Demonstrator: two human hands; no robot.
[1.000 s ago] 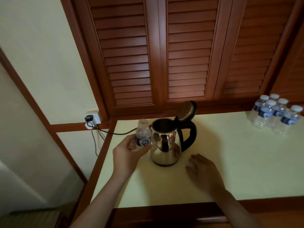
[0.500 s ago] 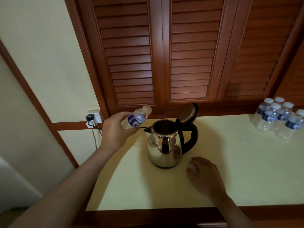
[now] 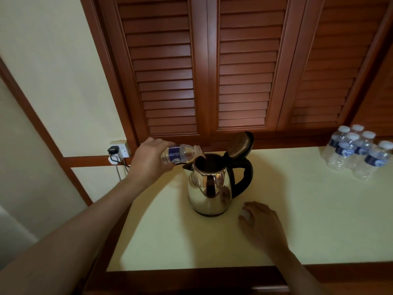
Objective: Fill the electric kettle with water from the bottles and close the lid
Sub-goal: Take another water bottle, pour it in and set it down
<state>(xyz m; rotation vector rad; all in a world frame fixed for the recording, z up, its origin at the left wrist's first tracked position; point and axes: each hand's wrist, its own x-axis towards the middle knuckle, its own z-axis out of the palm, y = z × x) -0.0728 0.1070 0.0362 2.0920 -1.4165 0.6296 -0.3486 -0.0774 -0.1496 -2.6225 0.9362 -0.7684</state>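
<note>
Shiny stainless-steel electric kettle with black handle and spout, upright on the pale yellow countertop, handle to the right, spout to the left. Round steel hinged lid raised open, tilted back above the handle, dark opening exposed. Small clear plastic water bottle with blue label, uncapped, tipped almost level in the left hand, mouth over the kettle's rim. Cluster of clear, white-capped, blue-labelled bottles, upright, well apart at far right.

The kettle stands on the counter before the louvred doors, a tipped bottle in the left hand above its mouth. The right hand lies in front; more bottles stand far right, a socket left
</note>
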